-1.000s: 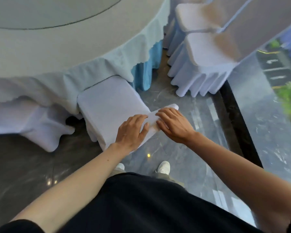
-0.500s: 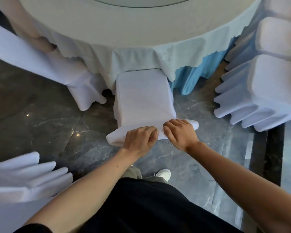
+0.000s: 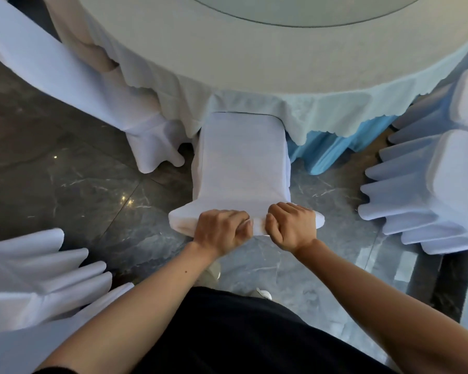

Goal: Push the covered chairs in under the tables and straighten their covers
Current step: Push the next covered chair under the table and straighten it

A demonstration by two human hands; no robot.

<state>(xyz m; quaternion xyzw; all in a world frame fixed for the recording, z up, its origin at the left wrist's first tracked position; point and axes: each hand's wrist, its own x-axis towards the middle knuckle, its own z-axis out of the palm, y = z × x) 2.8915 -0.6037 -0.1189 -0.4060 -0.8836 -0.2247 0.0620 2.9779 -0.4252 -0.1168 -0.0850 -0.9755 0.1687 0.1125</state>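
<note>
My left hand (image 3: 222, 229) and right hand (image 3: 292, 225) are both curled tight round the top edge of the white fabric-covered chair (image 3: 242, 163). My knuckles are up, and the hands sit close together with a strip of cover showing between them. The chair stands against the round worktop with the pale tablecloth (image 3: 254, 63), its front under the cloth's hanging hem. The cover hides my fingertips, and the seat and legs are out of sight.

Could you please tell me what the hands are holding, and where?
The left hand and right hand both grip the covered chair at the top of its back.
</note>
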